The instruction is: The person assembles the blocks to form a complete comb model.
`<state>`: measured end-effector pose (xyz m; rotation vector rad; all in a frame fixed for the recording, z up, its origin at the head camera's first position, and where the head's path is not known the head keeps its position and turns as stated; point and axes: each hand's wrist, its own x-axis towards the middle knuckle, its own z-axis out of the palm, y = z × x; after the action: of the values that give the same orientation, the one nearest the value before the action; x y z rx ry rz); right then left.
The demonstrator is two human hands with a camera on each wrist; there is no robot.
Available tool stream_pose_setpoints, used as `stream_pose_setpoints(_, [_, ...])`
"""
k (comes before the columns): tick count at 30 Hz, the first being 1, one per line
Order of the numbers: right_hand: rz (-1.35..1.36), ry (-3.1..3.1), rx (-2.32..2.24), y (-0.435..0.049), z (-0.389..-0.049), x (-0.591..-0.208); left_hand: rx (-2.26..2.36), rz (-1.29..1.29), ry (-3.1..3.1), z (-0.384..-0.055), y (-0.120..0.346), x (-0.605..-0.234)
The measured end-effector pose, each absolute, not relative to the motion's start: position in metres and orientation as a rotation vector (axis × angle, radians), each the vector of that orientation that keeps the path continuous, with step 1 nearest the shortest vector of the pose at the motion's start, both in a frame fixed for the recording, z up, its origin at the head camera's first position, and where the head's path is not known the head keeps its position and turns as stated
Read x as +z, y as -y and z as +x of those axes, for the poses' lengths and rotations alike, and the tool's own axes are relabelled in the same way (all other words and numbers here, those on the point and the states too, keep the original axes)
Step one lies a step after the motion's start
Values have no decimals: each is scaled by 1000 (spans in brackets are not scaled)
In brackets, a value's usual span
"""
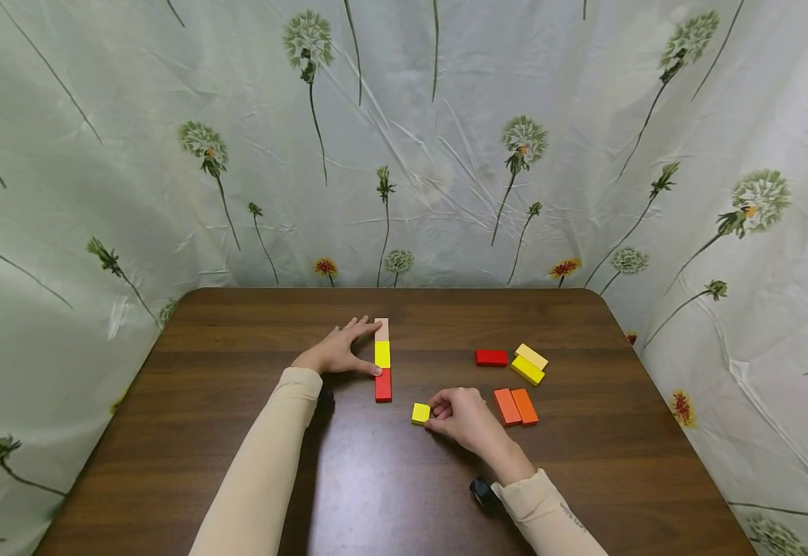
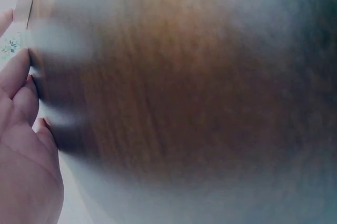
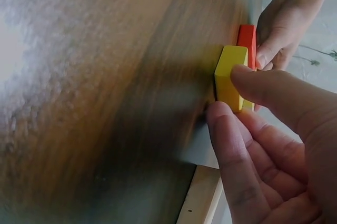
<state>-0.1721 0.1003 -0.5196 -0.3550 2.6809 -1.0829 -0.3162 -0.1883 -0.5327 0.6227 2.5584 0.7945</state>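
Note:
A straight row of three blocks stretches away on the table: a red block (image 1: 383, 388) nearest, a yellow block (image 1: 382, 355) in the middle, and a pale wood block (image 1: 381, 327) farthest. Along its left side lies my left hand (image 1: 333, 352), fingers extended, thumb on the red block and index finger on the pale one. My right hand (image 1: 470, 422) pinches a separate yellow block (image 1: 420, 414) between thumb and fingers, to the right of the row's near end. The right wrist view shows this yellow block (image 3: 229, 79) at the fingertips, low over or on the table; I cannot tell which.
To the right lie more blocks: a red one (image 1: 490, 358), a cream one (image 1: 532, 356) touching a yellow one (image 1: 527, 371), and two orange ones, left (image 1: 507, 407) and right (image 1: 525, 406), side by side. A patterned curtain (image 1: 446, 154) hangs behind the wooden table (image 1: 237, 324).

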Motion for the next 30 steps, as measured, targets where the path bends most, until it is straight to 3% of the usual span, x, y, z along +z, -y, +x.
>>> stream_pose_setpoints(30, [-544,-2607,-1164,-78,-181,-523,805,614,-2550,-315,189,-532])
